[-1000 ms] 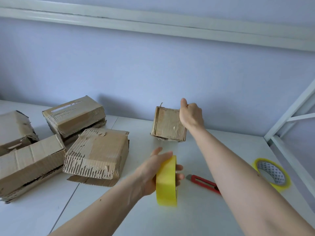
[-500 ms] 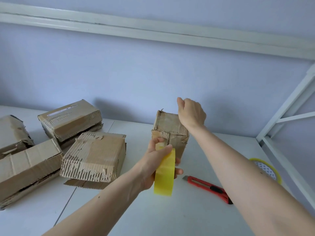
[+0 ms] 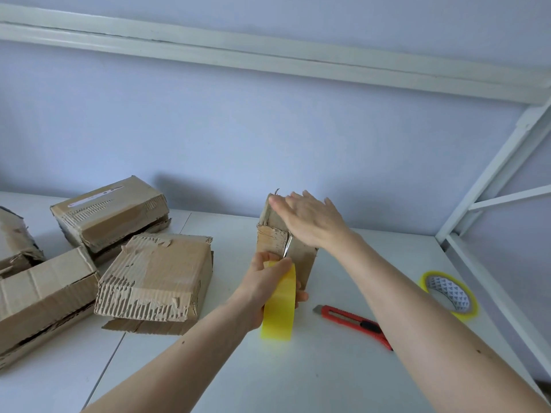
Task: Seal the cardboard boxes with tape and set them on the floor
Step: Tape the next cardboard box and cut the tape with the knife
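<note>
We are starting on the small box (image 3: 272,244) mid-tabletop: our right hand (image 3: 310,222) presses flat on it, our left hand (image 3: 262,281) grips the tape roll (image 3: 280,305). Four boxes (image 3: 155,275) left wait unsealed; none floored.

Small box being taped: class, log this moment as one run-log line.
step: taping small box | left hand: grips yellow tape roll against box | right hand: flat on box top | cutter: on table
</note>
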`<state>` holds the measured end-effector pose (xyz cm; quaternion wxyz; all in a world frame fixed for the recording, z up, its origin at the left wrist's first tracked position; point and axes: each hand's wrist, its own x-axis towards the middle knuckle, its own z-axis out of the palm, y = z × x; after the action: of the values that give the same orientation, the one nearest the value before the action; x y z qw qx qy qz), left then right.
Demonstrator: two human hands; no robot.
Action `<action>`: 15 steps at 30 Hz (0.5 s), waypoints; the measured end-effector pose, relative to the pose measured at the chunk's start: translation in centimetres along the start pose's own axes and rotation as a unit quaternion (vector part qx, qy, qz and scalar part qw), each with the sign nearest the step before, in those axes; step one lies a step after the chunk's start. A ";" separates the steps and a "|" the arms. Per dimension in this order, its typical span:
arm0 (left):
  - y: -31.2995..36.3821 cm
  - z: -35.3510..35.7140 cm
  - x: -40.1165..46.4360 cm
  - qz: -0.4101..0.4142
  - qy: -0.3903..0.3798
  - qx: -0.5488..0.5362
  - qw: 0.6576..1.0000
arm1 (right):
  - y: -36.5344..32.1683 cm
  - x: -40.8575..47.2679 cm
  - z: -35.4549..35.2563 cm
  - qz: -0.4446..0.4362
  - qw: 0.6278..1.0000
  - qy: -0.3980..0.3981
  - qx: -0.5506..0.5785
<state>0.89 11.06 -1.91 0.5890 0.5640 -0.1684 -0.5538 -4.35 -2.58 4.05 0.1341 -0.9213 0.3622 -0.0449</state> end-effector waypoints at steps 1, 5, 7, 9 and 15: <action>-0.1 0.0 0.1 0.001 0.001 0.007 1.000 | -0.1 -0.1 0.7 0.003 1.000 0.002 -0.031; -0.4 -0.7 -0.3 0.003 -0.028 0.024 0.999 | 0.0 -0.5 2.6 0.000 0.992 0.071 -0.101; -0.5 -1.2 -0.8 0.008 -0.055 0.029 0.998 | 0.0 -0.3 2.9 -0.012 0.984 0.131 -0.120; -0.5 -1.4 -1.2 0.025 -0.072 0.029 0.997 | 0.3 0.3 3.4 -0.023 0.975 0.173 -0.137; -1.0 -1.4 -1.4 0.076 -0.058 0.096 0.991 | 1.1 1.9 2.9 -0.015 0.969 0.210 -0.133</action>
<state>1.15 13.20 -2.58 0.5617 0.5708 -0.2969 -0.5202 -3.14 -3.95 0.91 -0.0696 -0.9060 0.3715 -0.1904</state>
